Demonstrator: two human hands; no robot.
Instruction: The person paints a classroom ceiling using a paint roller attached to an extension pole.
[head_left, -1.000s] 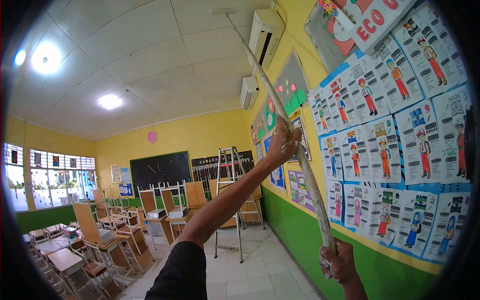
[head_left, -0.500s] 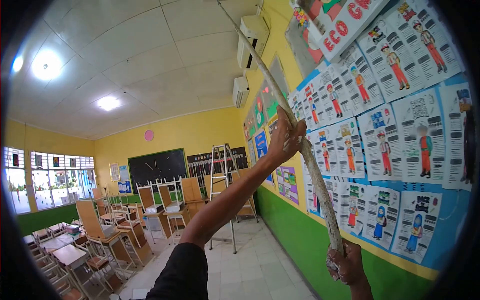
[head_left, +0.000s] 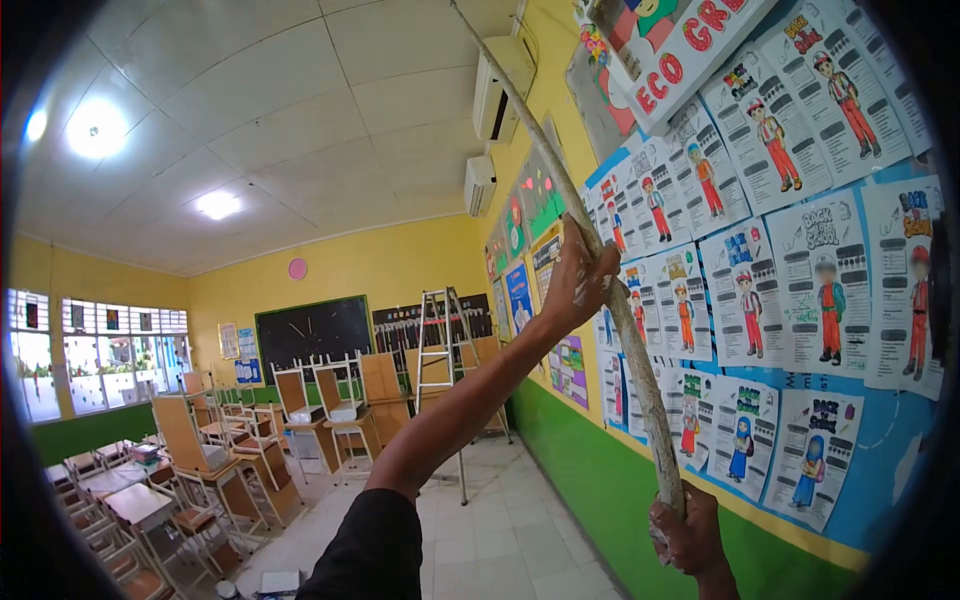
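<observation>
A long pole (head_left: 640, 365), rough and spattered with whitish matter, slants up and to the left toward the ceiling. Partway up it, my left hand (head_left: 582, 275) is wrapped round the shaft, with pale smears on the skin. My right hand (head_left: 688, 530) grips the pole's lower end at the bottom right, its fingers whitened too. The pole's upper tip runs up to the top edge of the view, by the ceiling (head_left: 400, 60). Beside both hands is the wall with its sheets of coloured figures (head_left: 745, 290).
A stepladder (head_left: 437, 350) stands ahead on the tiled floor. Desks with chairs stacked on them (head_left: 190, 440) fill the left side. Air conditioners (head_left: 497, 95) hang high on the yellow wall, near the pole. A blackboard (head_left: 313, 335) is on the far wall.
My left hand and the upper pole have shifted slightly right. The wall sheets sit a little further left in view. Both hands keep their grip.
</observation>
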